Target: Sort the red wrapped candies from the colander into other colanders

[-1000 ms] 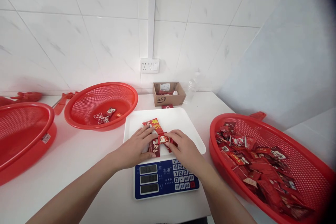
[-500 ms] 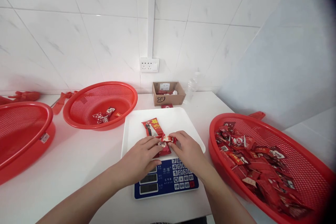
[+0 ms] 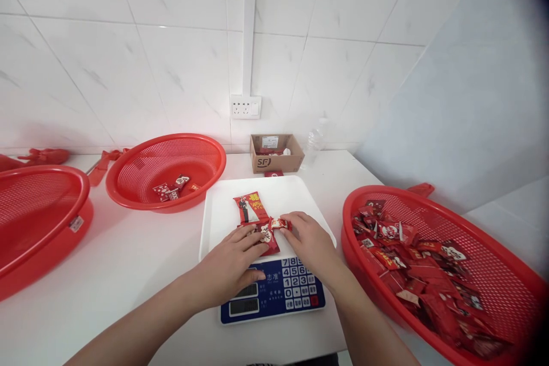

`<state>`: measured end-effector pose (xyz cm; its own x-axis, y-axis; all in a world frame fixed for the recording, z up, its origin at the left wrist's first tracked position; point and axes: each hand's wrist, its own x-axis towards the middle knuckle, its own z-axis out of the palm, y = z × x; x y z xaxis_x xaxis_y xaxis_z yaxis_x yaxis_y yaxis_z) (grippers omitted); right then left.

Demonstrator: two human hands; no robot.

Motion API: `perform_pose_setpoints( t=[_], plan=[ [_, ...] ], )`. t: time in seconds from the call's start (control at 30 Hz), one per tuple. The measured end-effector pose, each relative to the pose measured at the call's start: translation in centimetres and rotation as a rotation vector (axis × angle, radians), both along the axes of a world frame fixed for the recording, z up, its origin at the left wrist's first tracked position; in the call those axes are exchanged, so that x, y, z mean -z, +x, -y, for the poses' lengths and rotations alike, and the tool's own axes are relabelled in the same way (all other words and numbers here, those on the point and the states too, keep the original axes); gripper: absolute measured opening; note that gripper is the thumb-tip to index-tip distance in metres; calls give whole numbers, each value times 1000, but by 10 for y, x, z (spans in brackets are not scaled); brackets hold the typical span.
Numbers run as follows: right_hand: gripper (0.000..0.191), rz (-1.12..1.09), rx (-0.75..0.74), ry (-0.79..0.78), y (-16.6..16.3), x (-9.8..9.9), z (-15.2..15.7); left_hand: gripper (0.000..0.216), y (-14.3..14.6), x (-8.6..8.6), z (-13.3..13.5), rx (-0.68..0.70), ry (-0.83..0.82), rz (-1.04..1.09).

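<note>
Left hand, grip loosely spread over a maroon packet on the digital scale; right hand, grip pinching a small red packet.

Bright, diffuse light throughout our view, soft shadows on the tabletop, faint reddish cast low on the tiled wall, dark vignetting at our right edge.

The left hand now lies lower, over part of the display, baring the big packet; the right hand and small packet sit slightly further right.
</note>
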<state>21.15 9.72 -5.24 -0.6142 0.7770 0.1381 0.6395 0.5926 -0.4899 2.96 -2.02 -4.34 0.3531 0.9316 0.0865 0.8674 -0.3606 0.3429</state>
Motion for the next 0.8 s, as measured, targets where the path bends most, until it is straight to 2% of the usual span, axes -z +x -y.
perform_pose_setpoints(
  t=[0.37, 0.8],
  plan=[
    [27, 64, 103, 103, -5, -1, -8, 41, -3, -4, 0, -27, 42, 14],
    [25, -38, -16, 104, -16, 9, -9, 41, -6, -1, 0, -28, 36, 12]
  ],
)
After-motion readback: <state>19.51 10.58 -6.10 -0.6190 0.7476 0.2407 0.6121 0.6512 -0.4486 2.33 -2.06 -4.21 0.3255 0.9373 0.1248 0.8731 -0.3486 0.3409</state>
